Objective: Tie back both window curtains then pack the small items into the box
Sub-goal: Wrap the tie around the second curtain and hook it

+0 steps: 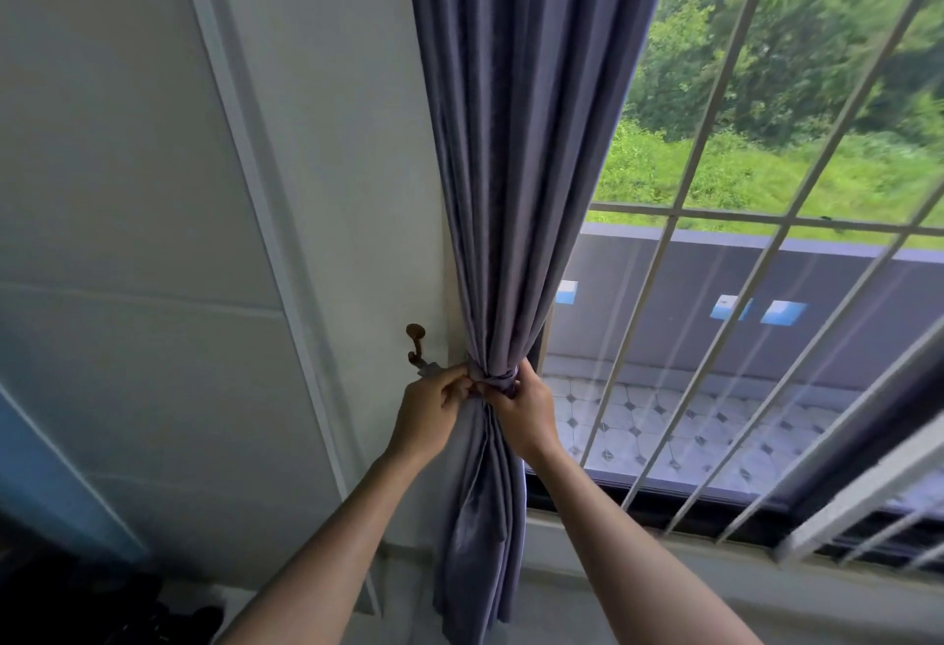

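Your left hand (431,414) and right hand (526,414) are both bare: no gloves, rings or bands show on either. Your forearms are bare too, from the wrists down to the bottom edge of the frame; no sleeve, cuff, watch or bracelet comes into view along them. Your fingers (452,381) are slim, with the knuckles showing plainly; the nails are too small to make out. No marks or tattoos can be seen on either arm.

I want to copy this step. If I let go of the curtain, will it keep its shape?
Probably not: the curtain hangs in soft folds, so it looks floppy. Both hands, left hand and right hand, grip its tie, which bunches it.
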{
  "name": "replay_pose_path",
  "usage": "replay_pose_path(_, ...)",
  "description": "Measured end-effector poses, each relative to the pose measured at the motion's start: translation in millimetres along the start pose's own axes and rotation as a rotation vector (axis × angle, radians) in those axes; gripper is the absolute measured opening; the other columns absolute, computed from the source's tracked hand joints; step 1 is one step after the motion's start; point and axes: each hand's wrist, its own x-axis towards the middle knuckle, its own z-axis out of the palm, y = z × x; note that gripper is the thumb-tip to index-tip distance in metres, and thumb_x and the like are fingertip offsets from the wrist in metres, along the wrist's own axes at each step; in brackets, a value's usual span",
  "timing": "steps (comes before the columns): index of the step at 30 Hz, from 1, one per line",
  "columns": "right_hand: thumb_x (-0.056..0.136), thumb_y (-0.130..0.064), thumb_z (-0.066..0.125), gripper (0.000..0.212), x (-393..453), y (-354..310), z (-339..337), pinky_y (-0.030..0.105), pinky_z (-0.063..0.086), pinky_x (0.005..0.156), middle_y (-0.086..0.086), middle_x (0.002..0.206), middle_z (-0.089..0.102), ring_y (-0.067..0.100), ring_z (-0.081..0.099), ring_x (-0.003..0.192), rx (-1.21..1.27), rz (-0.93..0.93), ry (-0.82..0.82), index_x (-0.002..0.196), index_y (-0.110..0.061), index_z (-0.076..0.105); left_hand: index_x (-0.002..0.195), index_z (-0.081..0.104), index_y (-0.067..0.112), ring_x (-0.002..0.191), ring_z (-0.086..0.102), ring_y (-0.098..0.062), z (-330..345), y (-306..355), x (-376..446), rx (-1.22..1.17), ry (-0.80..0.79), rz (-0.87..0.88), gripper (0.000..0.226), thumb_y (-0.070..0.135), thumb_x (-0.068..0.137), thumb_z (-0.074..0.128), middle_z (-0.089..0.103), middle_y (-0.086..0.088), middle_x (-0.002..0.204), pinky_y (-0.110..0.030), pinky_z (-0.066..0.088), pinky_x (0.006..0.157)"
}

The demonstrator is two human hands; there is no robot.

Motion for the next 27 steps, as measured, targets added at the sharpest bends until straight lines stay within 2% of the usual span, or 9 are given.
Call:
replay_pose_path(3, 0.079, -0.006, 0.064, 0.041, 0.1, -0.3, 4.6, 0.025, 0.05, 0.067, -0.008, 0.08, 0.067, 0.014, 0.062, 0.077, -0.008, 0.008, -0.015, 0.09, -0.044, 0.053, 0.113, 0.061, 0.018, 0.088, 0.057, -0.009, -10.7, -6.9, 20.6, 0.036, 0.05, 0.035, 0.042, -0.008, 0.083, 0.048, 0.056, 0.0, 0.106, -0.015, 0.047, 0.075)
replay_pose_path(6, 0.078, -0.004, 0.063, 0.043, 1.3, 0.3, 5.0, 0.026, 0.051, 0.069, -0.007, 0.083, 0.069, 0.012, 0.064, 0.08, -0.015, 0.01, -0.033, 0.095, -0.044, 0.055, 0.128, 0.051, 0.022, 0.109, 0.046, -0.014, -14.9, -18.5, 47.4, 0.167, -0.133, 0.121, 0.062, -0.008, 0.073, 0.051, 0.048, 0.002, 0.125, -0.03, 0.049, 0.083)
replay_pose_path(8, 0.077, -0.003, 0.063, 0.042, 1.9, 0.9, 3.5, 0.026, 0.052, 0.071, -0.009, 0.085, 0.07, 0.009, 0.064, 0.082, -0.018, 0.01, -0.05, 0.098, -0.039, 0.057, 0.13, 0.054, 0.019, 0.112, 0.044, -0.014, -17.0, -15.1, 54.8, 0.224, -0.242, 0.144, 0.06, -0.008, 0.075, 0.053, 0.046, 0.001, 0.131, -0.024, 0.046, 0.085)
replay_pose_path(11, 0.077, -0.004, 0.065, 0.04, 0.1, 2.2, 2.9, 0.02, 0.05, 0.067, -0.013, 0.082, 0.068, 0.002, 0.063, 0.078, -0.018, 0.002, -0.048, 0.097, -0.037, 0.057, 0.117, 0.064, 0.01, 0.098, 0.049, -0.013, -16.1, -15.6, 60.1, 0.279, -0.257, 0.249, 0.046, -0.008, 0.075, 0.056, 0.055, -0.001, 0.117, -0.018, 0.04, 0.077)
replay_pose_path(15, 0.079, -0.001, 0.063, 0.036, -7.8, 0.9, 7.3, 0.009, 0.041, 0.06, -0.021, 0.077, 0.063, -0.009, 0.057, 0.071, -0.023, -0.025, -0.04, 0.108, -0.021, 0.059, 0.107, 0.061, 0.004, 0.1, 0.054, -0.032, -17.0, -20.9, 59.9, 0.28, -0.333, 0.181, 0.03, 0.001, 0.08, 0.049, 0.059, -0.016, 0.104, -0.042, 0.052, 0.079)
replay_pose_path(19, 0.083, -0.01, 0.062, 0.033, -16.6, 7.4, 18.6, 0.023, 0.042, 0.058, -0.014, 0.076, 0.061, 0.006, 0.056, 0.066, -0.119, -0.055, 0.071, 0.113, -0.019, 0.051, 0.103, 0.061, -0.001, 0.097, 0.052, -0.028, -17.2, -16.5, 53.3, 0.254, -0.304, 0.189, 0.022, 0.0, 0.084, 0.051, 0.06, -0.018, 0.1, -0.039, 0.049, 0.078)
replay_pose_path(21, 0.088, -0.024, 0.063, 0.041, -24.5, 16.2, 27.6, 0.033, 0.046, 0.06, -0.002, 0.083, 0.065, 0.021, 0.06, 0.072, -0.236, -0.05, 0.174, 0.124, -0.019, 0.044, 0.09, 0.062, -0.002, 0.086, 0.053, -0.032, -16.5, -15.8, 49.7, 0.271, -0.274, 0.251, 0.015, -0.001, 0.081, 0.05, 0.061, -0.018, 0.084, -0.037, 0.047, 0.072)
replay_pose_path(23, 0.089, -0.036, 0.064, 0.052, -31.0, 24.4, 36.2, 0.036, 0.048, 0.063, 0.006, 0.09, 0.067, 0.026, 0.062, 0.077, -0.312, -0.033, 0.281, 0.133, -0.018, 0.041, 0.075, 0.058, -0.002, 0.079, 0.052, -0.034, -14.4, -20.4, 47.0, 0.327, -0.239, 0.259, 0.01, 0.0, 0.077, 0.049, 0.059, -0.016, 0.074, -0.04, 0.046, 0.066)
replay_pose_path(27, 0.089, -0.04, 0.063, 0.057, -30.7, 26.5, 45.4, 0.039, 0.051, 0.072, 0.01, 0.099, 0.069, 0.029, 0.065, 0.088, -0.37, -0.011, 0.329, 0.138, -0.018, 0.045, 0.07, 0.054, 0.009, 0.078, 0.053, -0.031, -15.1, -22.9, 37.8, 0.522, -0.098, 0.26, 0.013, 0.006, 0.075, 0.065, 0.059, -0.004, 0.069, -0.033, 0.04, 0.056)
